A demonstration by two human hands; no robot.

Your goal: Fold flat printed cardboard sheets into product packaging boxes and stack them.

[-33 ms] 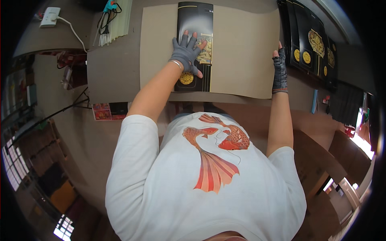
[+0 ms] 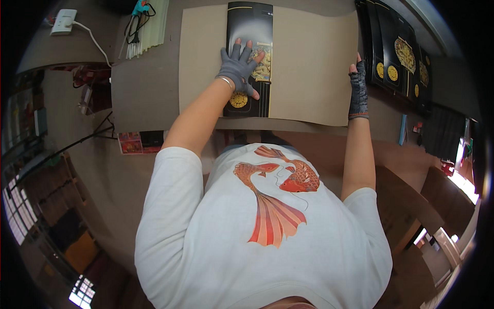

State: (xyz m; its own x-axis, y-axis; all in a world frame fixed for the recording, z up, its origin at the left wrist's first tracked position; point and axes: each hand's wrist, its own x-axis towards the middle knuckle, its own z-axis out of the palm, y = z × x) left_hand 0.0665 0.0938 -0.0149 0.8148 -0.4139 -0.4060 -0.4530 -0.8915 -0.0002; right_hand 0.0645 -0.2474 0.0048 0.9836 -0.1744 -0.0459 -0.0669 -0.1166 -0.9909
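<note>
A wide brown sheet (image 2: pixel 314 67) lies on the worktop (image 2: pixel 144 95), its long axis running side to side. A narrow black panel (image 2: pixel 249 23) with gold designs sits left of the sheet's middle, its long axis pointing straight away from the person; whether it is a fold of the sheet or a separate piece, I cannot tell. Its near end reaches the sheet's near edge.

The left hand (image 2: pixel 239 69), in a grey fingerless glove, lies flat on the panel, fingers spread wide. The right hand (image 2: pixel 358 90), gloved too, is upright at the sheet's right edge, fingers close together; I cannot tell whether it grips.

A broad stretch of worktop gives room on the left, a thin strip along the near side. At the far right, black folders (image 2: pixel 388 51) crowd the sheet's far corner.
</note>
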